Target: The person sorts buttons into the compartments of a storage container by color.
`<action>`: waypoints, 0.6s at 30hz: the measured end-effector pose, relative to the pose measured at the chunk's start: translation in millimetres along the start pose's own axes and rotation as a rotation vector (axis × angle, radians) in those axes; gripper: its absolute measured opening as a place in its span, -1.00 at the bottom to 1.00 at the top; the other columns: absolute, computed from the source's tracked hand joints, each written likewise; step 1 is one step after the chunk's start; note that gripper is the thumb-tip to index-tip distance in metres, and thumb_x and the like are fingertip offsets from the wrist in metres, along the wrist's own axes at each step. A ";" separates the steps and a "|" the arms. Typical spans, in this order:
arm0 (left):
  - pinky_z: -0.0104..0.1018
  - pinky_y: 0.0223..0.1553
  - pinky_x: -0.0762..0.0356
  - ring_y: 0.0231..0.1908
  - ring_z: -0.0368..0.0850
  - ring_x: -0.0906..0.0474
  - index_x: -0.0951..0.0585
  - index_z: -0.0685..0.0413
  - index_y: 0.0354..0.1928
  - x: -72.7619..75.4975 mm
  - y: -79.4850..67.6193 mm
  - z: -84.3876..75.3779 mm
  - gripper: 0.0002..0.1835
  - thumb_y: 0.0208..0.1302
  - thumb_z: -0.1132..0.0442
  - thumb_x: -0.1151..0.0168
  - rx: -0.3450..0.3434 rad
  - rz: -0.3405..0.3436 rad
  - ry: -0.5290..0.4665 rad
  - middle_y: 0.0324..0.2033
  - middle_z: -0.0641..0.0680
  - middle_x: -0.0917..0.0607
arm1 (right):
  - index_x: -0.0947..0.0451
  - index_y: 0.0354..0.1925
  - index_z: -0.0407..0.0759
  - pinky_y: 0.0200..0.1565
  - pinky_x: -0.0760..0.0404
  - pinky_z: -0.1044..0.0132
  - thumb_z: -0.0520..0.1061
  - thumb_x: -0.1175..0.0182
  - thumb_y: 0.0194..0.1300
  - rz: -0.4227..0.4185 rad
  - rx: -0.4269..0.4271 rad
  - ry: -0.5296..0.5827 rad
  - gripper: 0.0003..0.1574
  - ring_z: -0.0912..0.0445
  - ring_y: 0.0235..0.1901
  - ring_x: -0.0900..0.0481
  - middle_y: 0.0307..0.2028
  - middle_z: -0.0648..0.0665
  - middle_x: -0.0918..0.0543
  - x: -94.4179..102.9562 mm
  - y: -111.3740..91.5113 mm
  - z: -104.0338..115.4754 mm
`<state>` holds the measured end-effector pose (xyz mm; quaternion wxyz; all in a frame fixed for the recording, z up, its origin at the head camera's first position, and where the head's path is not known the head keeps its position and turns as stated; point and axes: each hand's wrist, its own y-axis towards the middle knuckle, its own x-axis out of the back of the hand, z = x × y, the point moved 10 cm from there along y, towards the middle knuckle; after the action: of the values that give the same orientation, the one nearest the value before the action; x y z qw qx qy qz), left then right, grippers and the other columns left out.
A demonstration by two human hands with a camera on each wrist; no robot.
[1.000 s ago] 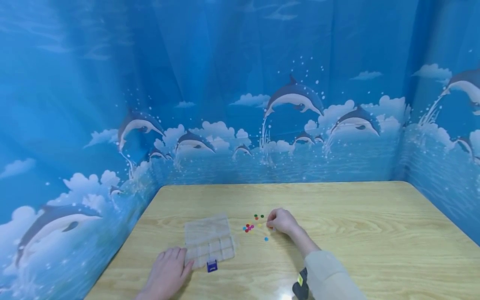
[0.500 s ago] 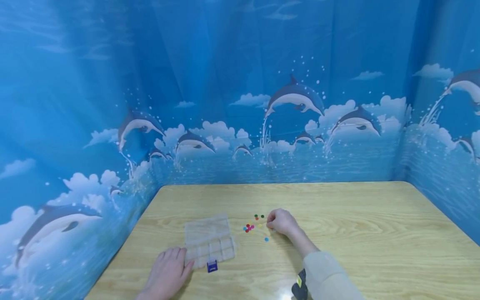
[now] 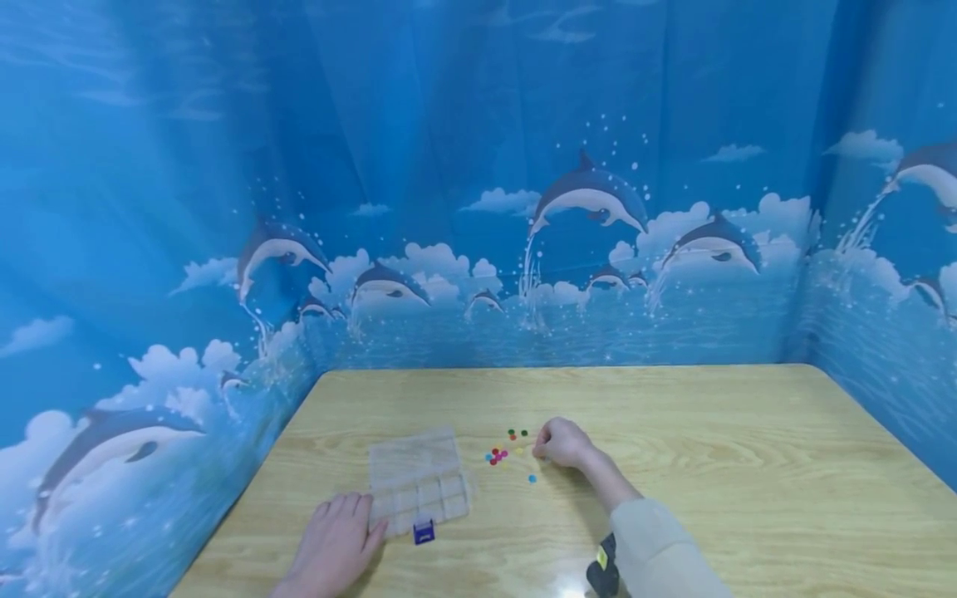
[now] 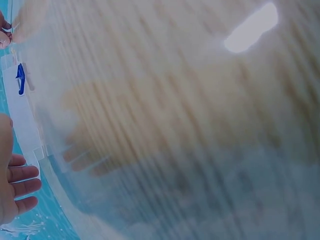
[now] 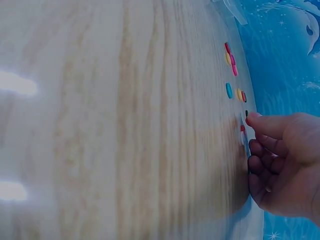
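Note:
My left hand [image 3: 334, 540] rests at the left edge of a clear plastic compartment box [image 3: 429, 496], fingers extended and thumb by its near corner. The box lies with its lid [image 3: 414, 458] folded back and a dark blue latch [image 3: 424, 532] toward me. My right hand [image 3: 566, 444] is low over the table, right of several small coloured discs [image 3: 497, 456]. Its thumb and fingers are bent, with the thumb tip down near the tabletop. In the right wrist view a red disc [image 5: 242, 128] shows close by the fingers. I cannot tell whether the fingertips pinch a disc.
A blue disc [image 3: 532, 478] lies alone nearer me, and green discs [image 3: 524, 433] lie farther back. Under my right sleeve a black device [image 3: 602, 568] is strapped on. A blue dolphin-print curtain [image 3: 478, 183] surrounds the wooden table [image 3: 710, 465].
The right hand stays almost in place beside the discs, its fingertips shifting only slightly. The left hand and box keep their positions.

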<state>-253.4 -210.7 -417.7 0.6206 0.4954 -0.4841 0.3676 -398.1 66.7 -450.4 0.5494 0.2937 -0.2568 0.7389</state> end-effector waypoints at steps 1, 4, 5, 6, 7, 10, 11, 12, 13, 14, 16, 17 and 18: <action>0.03 -0.09 -0.41 -0.17 0.11 -0.50 -0.52 0.29 -0.15 0.1 -0.1 0.0 -0.58 0.23 0.01 -0.15 -0.001 -0.002 0.002 -0.29 0.18 -0.58 | -0.48 -0.54 -0.18 -0.50 -0.37 0.34 -0.24 -0.27 0.09 0.000 0.002 0.007 -0.84 0.13 -0.55 -0.38 -0.56 -0.04 -0.49 0.2 -0.3 0.1; 0.02 -0.10 -0.41 -0.19 0.10 -0.50 -0.52 0.27 -0.17 0.5 0.4 0.1 -0.59 0.21 0.01 -0.17 -0.009 -0.008 0.006 -0.31 0.16 -0.57 | -0.49 -0.51 -0.20 -0.52 -0.36 0.35 -0.25 -0.25 0.12 -0.005 -0.002 0.029 -0.86 0.13 -0.56 -0.37 -0.55 -0.05 -0.48 2.3 -1.0 0.5; 0.01 -0.10 -0.40 -0.19 0.10 -0.49 -0.52 0.27 -0.18 0.3 0.8 0.3 -0.59 0.20 0.00 -0.17 -0.011 -0.008 0.009 -0.32 0.16 -0.57 | -0.49 -0.50 -0.20 -0.52 -0.36 0.34 -0.24 -0.24 0.14 -0.003 -0.007 0.036 -0.87 0.13 -0.57 -0.37 -0.54 -0.05 -0.48 2.9 -1.2 0.4; 0.02 -0.10 -0.40 -0.19 0.10 -0.49 -0.52 0.27 -0.19 0.6 1.2 0.6 -0.59 0.20 0.00 -0.18 -0.013 -0.011 0.011 -0.32 0.16 -0.56 | -0.49 -0.48 -0.20 -0.52 -0.36 0.34 -0.24 -0.22 0.16 -0.001 -0.012 0.047 -0.88 0.13 -0.57 -0.37 -0.53 -0.06 -0.48 3.3 -1.1 0.3; 0.02 -0.10 -0.40 -0.19 0.10 -0.49 -0.52 0.26 -0.19 0.6 1.6 0.8 -0.59 0.19 -0.01 -0.18 -0.015 -0.011 0.014 -0.31 0.16 -0.56 | -0.49 -0.47 -0.20 -0.53 -0.36 0.33 -0.24 -0.21 0.18 0.002 -0.014 0.060 -0.89 0.13 -0.57 -0.37 -0.53 -0.06 -0.48 3.7 -0.9 0.5; 0.02 -0.09 -0.39 -0.18 0.10 -0.49 -0.52 0.26 -0.19 -0.1 2.5 1.5 -0.58 0.19 -0.01 -0.17 -0.018 -0.005 0.017 -0.30 0.17 -0.56 | -0.49 -0.43 -0.20 -0.54 -0.37 0.32 -0.23 -0.17 0.21 0.007 -0.018 0.121 -0.91 0.12 -0.59 -0.37 -0.51 -0.10 -0.50 5.2 -0.7 1.9; 0.02 -0.08 -0.39 -0.17 0.11 -0.49 -0.53 0.26 -0.18 -0.4 2.6 1.5 -0.58 0.20 -0.02 -0.17 -0.019 -0.002 0.017 -0.29 0.17 -0.57 | -0.50 -0.42 -0.21 -0.54 -0.38 0.32 -0.24 -0.17 0.21 0.004 -0.014 0.148 -0.92 0.11 -0.58 -0.39 -0.51 -0.11 -0.51 5.9 -0.1 2.8; 0.03 -0.07 -0.38 -0.16 0.11 -0.49 -0.53 0.27 -0.17 -0.5 2.7 1.4 -0.57 0.20 -0.02 -0.17 -0.021 -0.001 0.018 -0.29 0.18 -0.57 | -0.50 -0.42 -0.22 -0.53 -0.39 0.31 -0.24 -0.16 0.22 -0.002 -0.007 0.172 -0.92 0.10 -0.58 -0.41 -0.50 -0.12 -0.52 6.7 0.5 4.2; 0.03 -0.06 -0.38 -0.16 0.11 -0.49 -0.53 0.27 -0.17 -0.8 2.7 1.3 -0.57 0.20 -0.02 -0.17 -0.022 0.001 0.019 -0.28 0.18 -0.57 | -0.50 -0.42 -0.23 -0.53 -0.41 0.31 -0.25 -0.16 0.22 -0.010 0.002 0.193 -0.92 0.10 -0.57 -0.42 -0.50 -0.12 -0.52 7.9 1.0 5.8; 0.03 -0.06 -0.37 -0.16 0.11 -0.48 -0.53 0.27 -0.17 -0.9 2.7 1.2 -0.57 0.20 -0.02 -0.16 -0.024 0.001 0.021 -0.28 0.18 -0.57 | -0.50 -0.41 -0.23 -0.51 -0.43 0.31 -0.25 -0.16 0.22 -0.017 0.006 0.214 -0.92 0.09 -0.56 -0.43 -0.49 -0.12 -0.52 8.8 1.8 6.9; 0.02 -0.05 -0.36 -0.16 0.12 -0.48 -0.53 0.27 -0.18 -0.5 2.7 1.0 -0.58 0.20 -0.01 -0.16 -0.029 -0.004 0.027 -0.29 0.18 -0.57 | -0.50 -0.41 -0.24 -0.46 -0.44 0.30 -0.23 -0.16 0.23 -0.024 0.009 0.259 -0.91 0.08 -0.53 -0.43 -0.48 -0.13 -0.52 9.9 3.1 9.6; 0.02 -0.05 -0.36 -0.16 0.11 -0.48 -0.53 0.26 -0.18 -0.1 2.6 0.9 -0.58 0.20 -0.01 -0.16 -0.031 -0.007 0.031 -0.29 0.17 -0.57 | -0.50 -0.40 -0.25 -0.45 -0.45 0.29 -0.23 -0.16 0.24 -0.027 0.019 0.270 -0.91 0.08 -0.51 -0.43 -0.46 -0.13 -0.52 10.0 3.8 11.9; 0.02 -0.05 -0.36 -0.17 0.11 -0.48 -0.53 0.26 -0.19 0.4 2.4 0.9 -0.58 0.20 -0.01 -0.17 -0.032 -0.010 0.033 -0.30 0.17 -0.57 | -0.50 -0.38 -0.24 -0.42 -0.46 0.28 -0.21 -0.16 0.24 -0.025 0.019 0.289 -0.90 0.08 -0.49 -0.42 -0.44 -0.14 -0.52 9.7 3.8 13.8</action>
<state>-255.8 -211.0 -416.7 0.6383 0.4817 -0.4769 0.3648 -401.8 62.4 -434.0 0.5869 0.1925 -0.1645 0.7690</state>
